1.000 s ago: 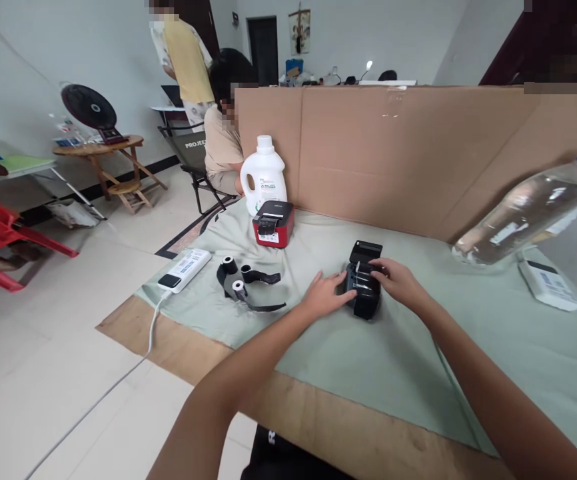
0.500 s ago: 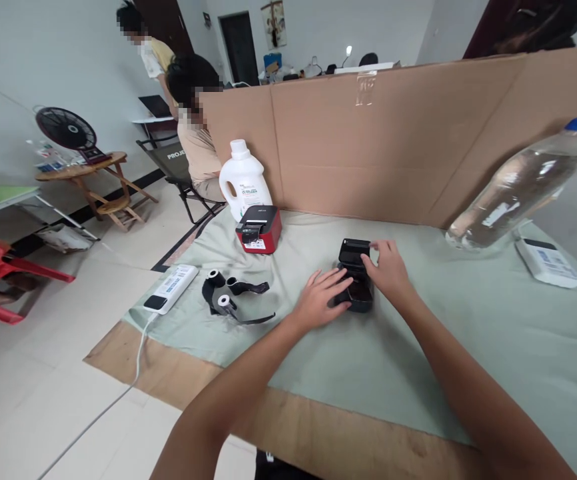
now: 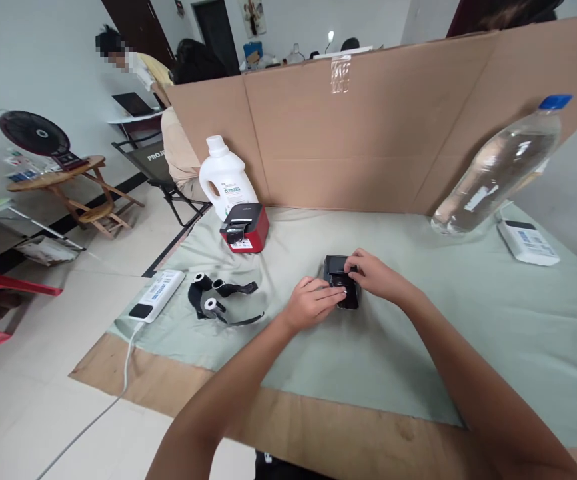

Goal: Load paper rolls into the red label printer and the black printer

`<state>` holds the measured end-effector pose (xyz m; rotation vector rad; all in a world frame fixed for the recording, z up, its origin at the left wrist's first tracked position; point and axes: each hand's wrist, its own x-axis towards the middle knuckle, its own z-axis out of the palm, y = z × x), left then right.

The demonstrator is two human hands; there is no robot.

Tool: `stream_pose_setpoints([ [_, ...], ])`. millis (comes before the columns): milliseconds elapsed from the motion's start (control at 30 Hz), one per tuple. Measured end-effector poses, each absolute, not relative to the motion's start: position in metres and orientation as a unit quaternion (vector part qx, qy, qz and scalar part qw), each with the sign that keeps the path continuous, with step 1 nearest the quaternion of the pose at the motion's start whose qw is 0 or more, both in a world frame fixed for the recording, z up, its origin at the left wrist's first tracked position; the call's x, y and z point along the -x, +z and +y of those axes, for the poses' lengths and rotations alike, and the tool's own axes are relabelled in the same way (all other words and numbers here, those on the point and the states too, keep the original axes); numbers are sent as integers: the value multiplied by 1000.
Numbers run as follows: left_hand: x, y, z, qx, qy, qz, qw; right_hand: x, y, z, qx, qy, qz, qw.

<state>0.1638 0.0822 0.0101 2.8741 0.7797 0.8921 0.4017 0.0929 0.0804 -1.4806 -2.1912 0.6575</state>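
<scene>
A small black label printer [image 3: 337, 277] sits on the green cloth [image 3: 418, 320] in the middle of the table. My left hand [image 3: 308, 303] rests against its left front side, fingers curled around the body. My right hand [image 3: 371, 273] lies over its top right, fingers pressing down on the lid. Both hands grip the device between them. To the left lie black ribbon rolls [image 3: 213, 300] with loose tape trailing off.
A red and black printer [image 3: 244, 228] and a white jug [image 3: 224, 179] stand at the back left. A power strip [image 3: 156, 295] lies at the left edge. A water bottle [image 3: 493, 170], a white device [image 3: 528, 241], a cardboard wall [image 3: 368, 133] behind. People sit beyond it.
The printer's raised lid has come down flat under my right hand. Both hands have closed in tighter on the device, and the camera view has shifted.
</scene>
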Motion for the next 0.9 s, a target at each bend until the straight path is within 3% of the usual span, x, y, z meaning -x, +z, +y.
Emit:
stream_pose_setpoints([
  [167, -164, 10, 85, -928, 285, 239, 17, -396, 69, 104, 628, 196, -727, 197],
  [400, -165, 10, 86, -934, 280, 219, 22, -393, 81, 122, 684, 253, -682, 63],
  [667, -166, 13, 74, -941, 323, 91, -44, -320, 91, 89, 761, 179, -621, 52],
  [900, -194, 25, 38, -984, 139, 90, 62, -385, 87, 65, 751, 119, -615, 210],
])
